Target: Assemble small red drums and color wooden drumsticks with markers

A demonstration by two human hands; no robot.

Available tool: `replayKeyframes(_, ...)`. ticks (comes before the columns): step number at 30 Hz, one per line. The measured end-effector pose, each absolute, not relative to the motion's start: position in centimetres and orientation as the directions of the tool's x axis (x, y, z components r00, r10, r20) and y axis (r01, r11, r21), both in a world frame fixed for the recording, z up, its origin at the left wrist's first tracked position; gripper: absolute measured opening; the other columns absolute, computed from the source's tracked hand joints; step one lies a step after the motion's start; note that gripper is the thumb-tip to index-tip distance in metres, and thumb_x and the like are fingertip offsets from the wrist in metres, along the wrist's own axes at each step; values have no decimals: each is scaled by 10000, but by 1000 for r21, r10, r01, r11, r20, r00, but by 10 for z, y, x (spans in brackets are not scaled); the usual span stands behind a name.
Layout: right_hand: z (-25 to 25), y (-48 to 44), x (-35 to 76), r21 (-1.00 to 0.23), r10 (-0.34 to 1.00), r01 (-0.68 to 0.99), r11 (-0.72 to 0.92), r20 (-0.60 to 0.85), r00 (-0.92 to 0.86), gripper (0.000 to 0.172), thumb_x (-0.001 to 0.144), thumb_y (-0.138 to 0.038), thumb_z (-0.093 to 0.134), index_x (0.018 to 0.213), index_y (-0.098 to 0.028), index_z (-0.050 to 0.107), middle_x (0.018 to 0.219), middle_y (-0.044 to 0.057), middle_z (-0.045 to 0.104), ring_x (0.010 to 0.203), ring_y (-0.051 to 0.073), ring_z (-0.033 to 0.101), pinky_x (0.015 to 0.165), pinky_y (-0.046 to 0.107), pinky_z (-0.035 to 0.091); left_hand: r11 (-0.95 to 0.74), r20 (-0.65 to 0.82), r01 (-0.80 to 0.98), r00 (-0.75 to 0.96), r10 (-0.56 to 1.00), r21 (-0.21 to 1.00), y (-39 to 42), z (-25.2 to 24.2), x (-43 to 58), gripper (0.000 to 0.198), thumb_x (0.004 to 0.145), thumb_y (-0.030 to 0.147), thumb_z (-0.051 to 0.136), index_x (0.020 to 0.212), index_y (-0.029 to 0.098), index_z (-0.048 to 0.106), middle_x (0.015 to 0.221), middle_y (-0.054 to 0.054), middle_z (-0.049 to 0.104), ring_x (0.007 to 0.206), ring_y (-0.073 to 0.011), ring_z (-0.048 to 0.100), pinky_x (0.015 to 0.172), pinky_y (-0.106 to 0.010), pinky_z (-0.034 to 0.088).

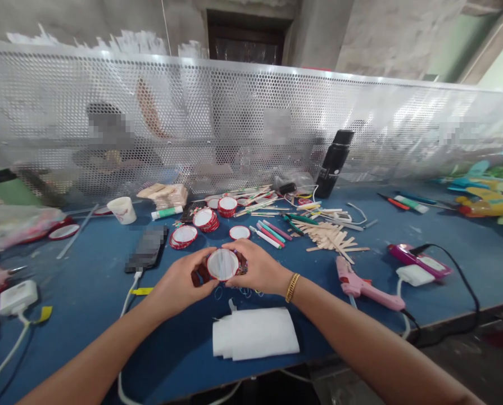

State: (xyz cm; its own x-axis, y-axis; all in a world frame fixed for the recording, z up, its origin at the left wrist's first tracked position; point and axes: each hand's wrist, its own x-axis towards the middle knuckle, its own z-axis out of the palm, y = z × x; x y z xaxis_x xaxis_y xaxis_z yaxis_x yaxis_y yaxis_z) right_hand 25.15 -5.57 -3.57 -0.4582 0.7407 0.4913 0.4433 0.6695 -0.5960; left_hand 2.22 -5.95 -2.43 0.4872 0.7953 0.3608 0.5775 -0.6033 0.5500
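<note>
Both my hands hold one round red-rimmed lid with a white face (222,264) just above the blue table (86,292). My left hand (180,284) grips its left side, fingers curled under it. My right hand (257,267), with a gold bangle at the wrist, closes over its right side and top. More red-rimmed lids (204,218) lie in small stacks just beyond my hands. A roll of white foam sheet (255,333) lies on the table right below my hands.
A pink glue gun (363,286) and its cable lie right of my hands, beside wooden sticks (329,236) and coloured markers (272,232). A phone (146,250), white cup (122,210) and black bottle (333,163) stand further back. A perforated metal screen (251,124) bounds the table; people sit behind it.
</note>
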Motion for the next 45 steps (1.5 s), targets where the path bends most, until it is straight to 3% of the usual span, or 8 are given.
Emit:
replayKeyframes(21, -35, -59, 254, -620, 757, 441, 649, 466, -459, 725, 633, -311, 900, 1267, -179, 575, 1209, 121, 626, 1118, 270, 590, 972, 440, 468, -536, 254, 578, 498, 829, 615, -61, -27, 21, 612, 808, 317, 655, 1391, 173, 536, 971, -62, 728, 744, -179, 662, 660, -273, 537)
replayKeyframes(27, -34, -61, 252, -603, 738, 427, 674, 523, -426, 731, 630, -223, 878, 1277, -202, 539, 1214, 102, 605, 1129, 256, 576, 998, 436, 456, -471, 227, 477, 483, 846, 742, -61, -24, 23, 718, 810, 380, 686, 1456, 190, 437, 1034, -64, 725, 807, -197, 677, 699, -293, 564)
replayKeyframes(30, -35, -62, 251, -589, 721, 417, 693, 547, -425, 710, 654, -209, 852, 1285, -199, 527, 1216, 101, 606, 1143, 251, 573, 1013, 433, 449, -444, 217, 445, 472, 855, 778, -61, -22, 24, 643, 816, 377, 676, 1397, 169, 494, 1030, -68, 731, 822, -198, 680, 738, -305, 569)
replayKeyframes(36, -39, -60, 250, -616, 732, 397, 680, 537, -420, 717, 673, -269, 843, 1310, -229, 516, 1278, 106, 613, 1187, 262, 585, 1038, 444, 439, -463, 233, 473, 466, 853, 750, -60, -22, 23, 619, 796, 367, 684, 1364, 171, 533, 1024, -78, 740, 792, -201, 683, 696, -301, 569)
replayKeyframes(45, -41, -60, 249, -629, 748, 410, 661, 508, -426, 753, 635, -252, 884, 1291, -170, 523, 1255, 127, 618, 1162, 260, 591, 1019, 434, 457, -498, 257, 500, 474, 842, 709, -60, -24, 22, 609, 764, 313, 686, 1342, 170, 559, 998, -80, 736, 773, -197, 678, 661, -285, 552)
